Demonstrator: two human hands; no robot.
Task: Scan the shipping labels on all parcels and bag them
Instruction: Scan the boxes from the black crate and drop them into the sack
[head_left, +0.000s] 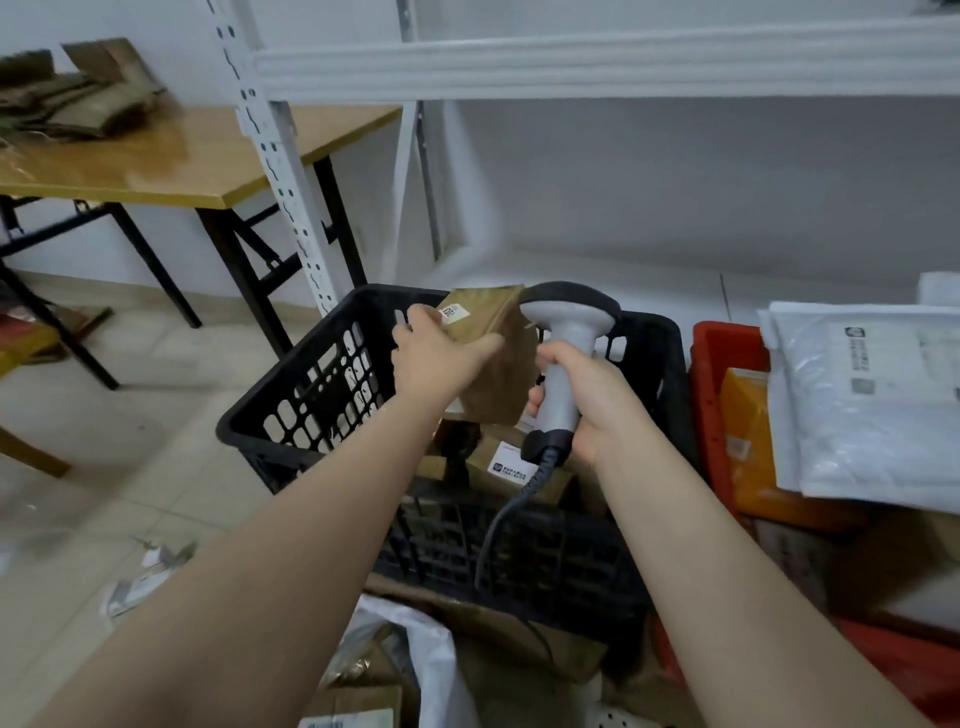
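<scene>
Brown parcel (498, 374) gripped in left hand (436, 364) over black crate (374, 293) mid-frame, turned toward grey scanner (566, 353) clasped by right hand (592, 405), likely to show its label.

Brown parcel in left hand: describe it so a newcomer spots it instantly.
Find the black slatted crate at centre. Above it the left hand holds up a brown paper parcel, beside the grey scanner gripped by the right hand. Unlike the parcels lying in the crate, it is lifted and bears a small white sticker near its top.
</scene>
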